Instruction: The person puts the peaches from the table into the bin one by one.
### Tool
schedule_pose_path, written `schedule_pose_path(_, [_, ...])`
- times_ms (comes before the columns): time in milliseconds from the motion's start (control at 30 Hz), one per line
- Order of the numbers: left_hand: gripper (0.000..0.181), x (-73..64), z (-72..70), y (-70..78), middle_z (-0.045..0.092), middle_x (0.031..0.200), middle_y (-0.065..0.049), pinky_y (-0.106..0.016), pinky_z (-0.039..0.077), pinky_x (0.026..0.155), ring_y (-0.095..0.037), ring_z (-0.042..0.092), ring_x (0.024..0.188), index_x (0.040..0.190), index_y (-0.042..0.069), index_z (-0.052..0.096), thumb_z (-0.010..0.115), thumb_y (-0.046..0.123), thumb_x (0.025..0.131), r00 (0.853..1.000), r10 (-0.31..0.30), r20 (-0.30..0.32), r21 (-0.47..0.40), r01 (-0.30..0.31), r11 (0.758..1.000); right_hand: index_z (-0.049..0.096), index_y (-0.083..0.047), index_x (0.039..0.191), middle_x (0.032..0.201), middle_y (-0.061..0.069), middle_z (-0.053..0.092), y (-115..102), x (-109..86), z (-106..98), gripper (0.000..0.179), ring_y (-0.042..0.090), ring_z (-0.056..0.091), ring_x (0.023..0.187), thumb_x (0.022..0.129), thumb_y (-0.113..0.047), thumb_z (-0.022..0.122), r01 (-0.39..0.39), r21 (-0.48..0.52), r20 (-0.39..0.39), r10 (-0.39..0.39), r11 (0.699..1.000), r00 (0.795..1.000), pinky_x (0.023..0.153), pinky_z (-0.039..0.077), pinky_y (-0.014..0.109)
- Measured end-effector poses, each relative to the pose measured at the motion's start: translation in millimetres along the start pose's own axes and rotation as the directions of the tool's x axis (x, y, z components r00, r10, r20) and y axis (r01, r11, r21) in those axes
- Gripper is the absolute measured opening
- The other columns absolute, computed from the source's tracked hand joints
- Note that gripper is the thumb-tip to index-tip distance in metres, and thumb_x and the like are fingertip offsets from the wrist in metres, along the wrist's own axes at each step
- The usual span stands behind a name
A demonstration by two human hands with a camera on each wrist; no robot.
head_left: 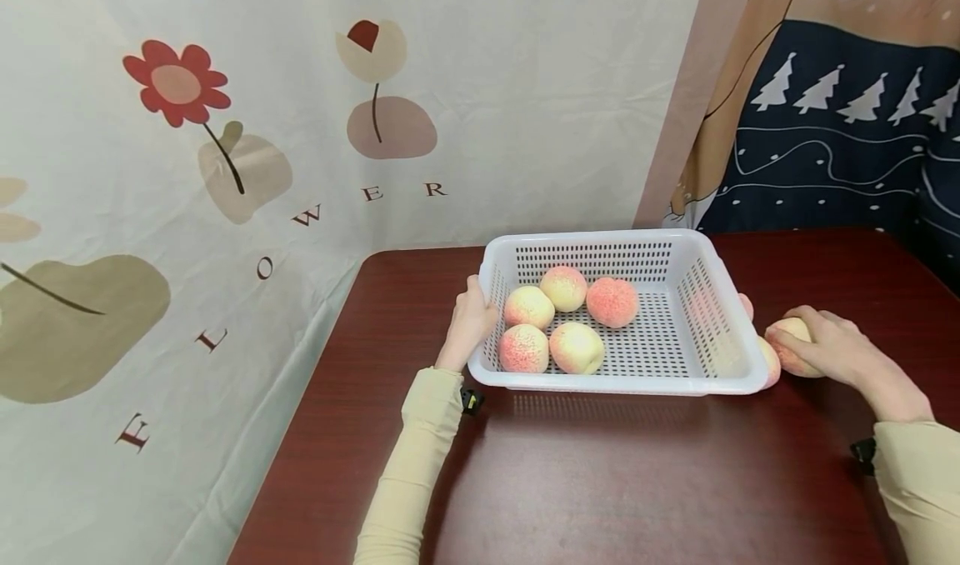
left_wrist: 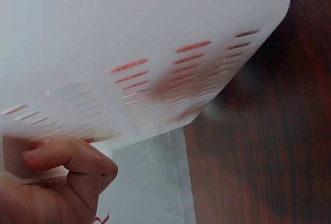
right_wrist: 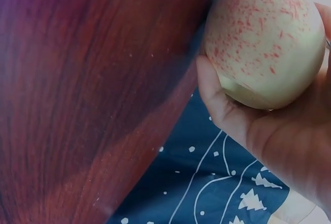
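Observation:
A white perforated plastic basket (head_left: pixel 600 384) stands on the table with several pink and yellow peaches (head_left: pixel 576 348) grouped toward its left half. My left hand (head_left: pixel 470 323) grips the basket's left edge; the left wrist view shows curled fingers (left_wrist: pixel 77 164) at its rim. To the right of the basket, my right hand (head_left: pixel 851 352) holds a peach (right_wrist: pixel 266 43), thumb and fingers around its sides. Two more peaches sit outside the basket's right wall: one nearer (head_left: pixel 770 365), the other farther back (head_left: pixel 746 305), both partly hidden by the basket.
The dark red-brown wooden table (head_left: pixel 637 473) extends in front of the basket. A pale curtain (head_left: pixel 510 132) printed with flowers hangs behind and to the left. Dark blue cloth (head_left: pixel 832 157) with white trees hangs behind the table's right side.

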State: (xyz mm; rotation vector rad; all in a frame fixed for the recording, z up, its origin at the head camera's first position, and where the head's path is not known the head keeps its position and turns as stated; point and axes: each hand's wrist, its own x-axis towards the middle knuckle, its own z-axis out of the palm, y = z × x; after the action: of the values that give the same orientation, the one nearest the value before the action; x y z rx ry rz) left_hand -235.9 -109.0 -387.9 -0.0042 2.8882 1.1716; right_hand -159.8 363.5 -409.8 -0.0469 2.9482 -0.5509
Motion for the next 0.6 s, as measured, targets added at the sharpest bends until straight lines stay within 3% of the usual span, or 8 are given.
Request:
schedule_pose_path(133, [0.044,-0.2,-0.1,0.6,0.062,0.11,-0.027,-0.04,0.056,0.065,-0.035,0.068,0.089,0.131,0.001,0.035,0.048,0.005,0.089,1.0,0.0,-0.002,0.002,0.0,1.0,0.041,0.006,0.124,0.107,0.034,0.047,0,0.1,-5,0.066,0.039,0.048,0.086,0.092,-0.052,0.046,-0.012,-0.01,-0.013,0.012,1.0,1.0,0.06,0.041,0.036])
schedule_pose_path(600, [0.043,-0.2,-0.1,-0.2,0.062,0.11,-0.027,-0.04,0.057,0.065,-0.035,0.068,0.089,0.13,0.001,0.035,0.049,0.004,0.089,1.0,0.007,-0.003,0.005,-0.007,1.0,0.036,0.008,0.127,0.111,0.036,0.041,-11,3.4,-27,0.068,0.044,0.046,0.087,0.095,-0.05,0.044,-0.012,-0.031,-0.09,0.009,0.999,0.996,0.065,0.043,0.052])
